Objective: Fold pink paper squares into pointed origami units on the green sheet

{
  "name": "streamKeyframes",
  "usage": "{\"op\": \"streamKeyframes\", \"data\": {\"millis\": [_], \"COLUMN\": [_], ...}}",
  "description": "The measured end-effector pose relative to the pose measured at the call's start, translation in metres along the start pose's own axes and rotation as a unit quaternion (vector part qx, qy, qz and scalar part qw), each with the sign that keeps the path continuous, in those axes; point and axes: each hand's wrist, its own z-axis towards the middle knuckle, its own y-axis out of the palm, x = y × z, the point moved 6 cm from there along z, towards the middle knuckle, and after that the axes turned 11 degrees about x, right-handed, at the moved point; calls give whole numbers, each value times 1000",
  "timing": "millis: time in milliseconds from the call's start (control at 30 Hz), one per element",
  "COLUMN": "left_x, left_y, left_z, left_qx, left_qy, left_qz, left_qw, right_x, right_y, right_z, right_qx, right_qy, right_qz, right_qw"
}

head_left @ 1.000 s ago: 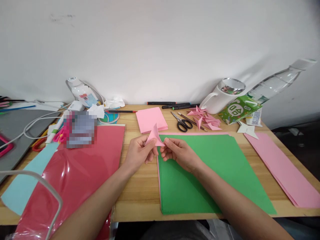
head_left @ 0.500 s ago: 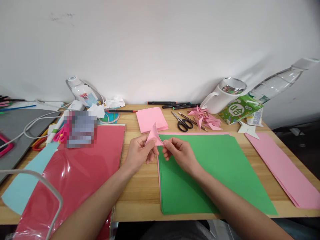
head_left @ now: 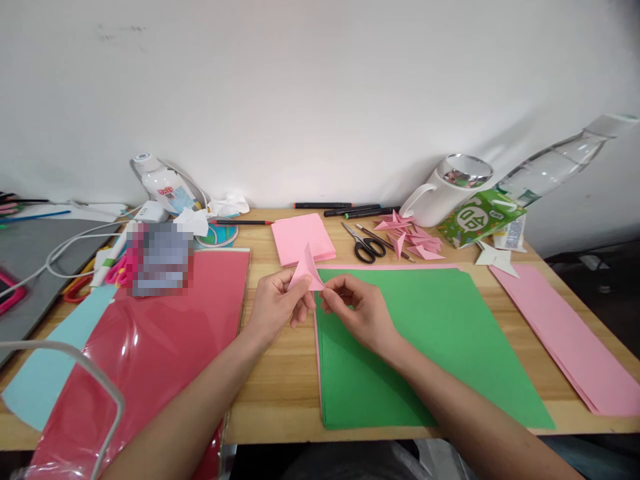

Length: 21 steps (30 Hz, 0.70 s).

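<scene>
A small folded pink paper piece point(head_left: 306, 270) is held up between both hands, just above the wooden table point(head_left: 280, 373). My left hand point(head_left: 276, 308) pinches its left side with thumb and fingers closed. My right hand point(head_left: 361, 308) pinches its right corner, fingers curled. Below the right hand lies a stack of green paper sheets point(head_left: 430, 347). A stack of small pink paper squares point(head_left: 302, 238) lies just behind the hands. Several folded pink paper pieces point(head_left: 413, 239) are heaped further right.
Black scissors point(head_left: 365, 245) and dark markers point(head_left: 345, 210) lie near the wall. A white mug point(head_left: 445, 190), a green packet point(head_left: 479, 217) and a clear bottle point(head_left: 555, 163) stand at the back right. Red sheets point(head_left: 150, 347) lie left, pink strips point(head_left: 565, 333) right, clutter and cables at the back left.
Both hands have shifted slightly left with the pink piece. The right fingers have slid along its lower right edge toward the left hand.
</scene>
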Motion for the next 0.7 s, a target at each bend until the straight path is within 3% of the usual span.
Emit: {"op": "streamKeyframes", "data": {"millis": [133,400,500,700], "left_x": [-3,-8,-9,-13], "left_y": [6,10,14,15], "left_z": [-1,-2,-5,-3], "left_qx": [-37,-44,-73,-127], "left_qy": [-13,-13,-15,-114], "left_qz": [26,20,28,-61], "left_qw": [999,999,997,983], "right_x": [5,8,7,5], "right_y": [7,6,6,-4], "right_z": [2,5,5,10], "right_qx": [-32,-11,-12,1], "right_qy": [83,107,114,117], "right_qz": [112,110,109,82], "right_qw": [990,988,987,990]}}
